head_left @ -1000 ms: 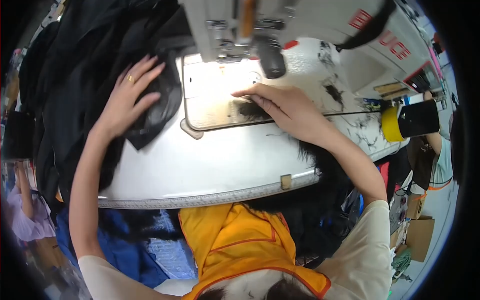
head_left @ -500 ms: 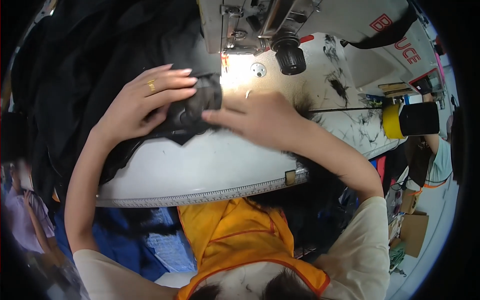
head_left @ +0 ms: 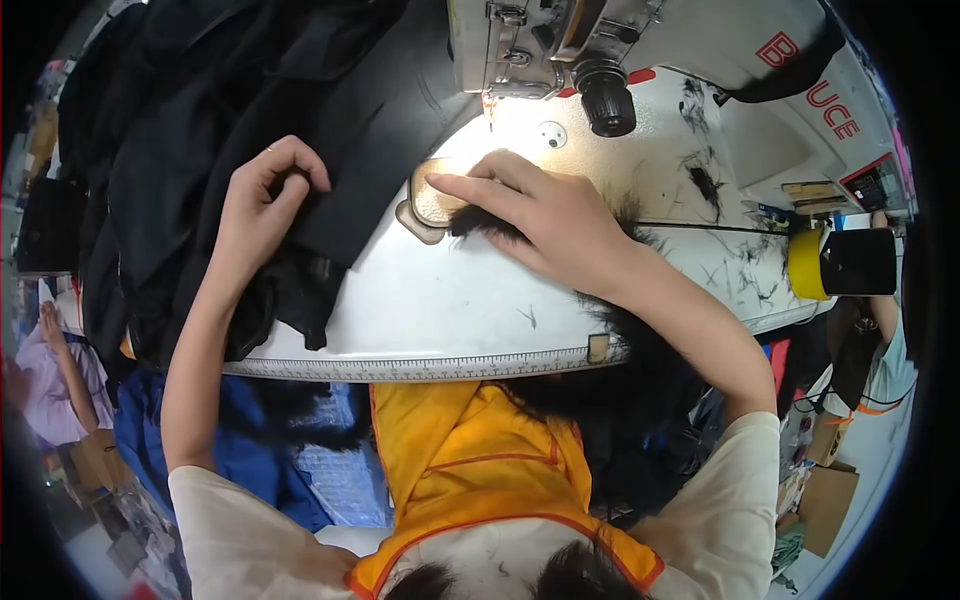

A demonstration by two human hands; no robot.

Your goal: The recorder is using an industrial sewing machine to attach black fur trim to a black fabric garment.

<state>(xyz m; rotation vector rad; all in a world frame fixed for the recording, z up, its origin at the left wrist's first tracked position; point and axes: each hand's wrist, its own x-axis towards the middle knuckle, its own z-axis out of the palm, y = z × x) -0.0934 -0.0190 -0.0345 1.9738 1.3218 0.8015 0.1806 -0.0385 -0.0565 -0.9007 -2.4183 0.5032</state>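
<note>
Black fabric [head_left: 375, 130] is heaped over the left of the sewing table and runs toward the sewing machine [head_left: 525, 60]. On its near part rests my left hand [head_left: 262, 205], fingers curled and closed on the cloth. My right hand [head_left: 560, 215] is apart from the fabric, above the machine bed's near left edge. Its index finger reaches left over a rounded metal plate [head_left: 432, 207], and the fingers look apart with nothing gripped. A dark fuzzy tuft [head_left: 478, 222] shows under that palm; I cannot tell what it is. The needle area is partly hidden by the machine head.
A measuring tape [head_left: 440, 364] lines the table's front edge. Loose dark strands [head_left: 705, 185] lie on the machine bed. A black dial [head_left: 607, 105] juts from the machine, and a yellow-and-black cylinder [head_left: 808, 264] stands at right. Other people sit at both sides.
The black fabric has shifted left off the machine bed's edge, uncovering the metal plate. My left hand has curled; my right hand has come away from the cloth.
</note>
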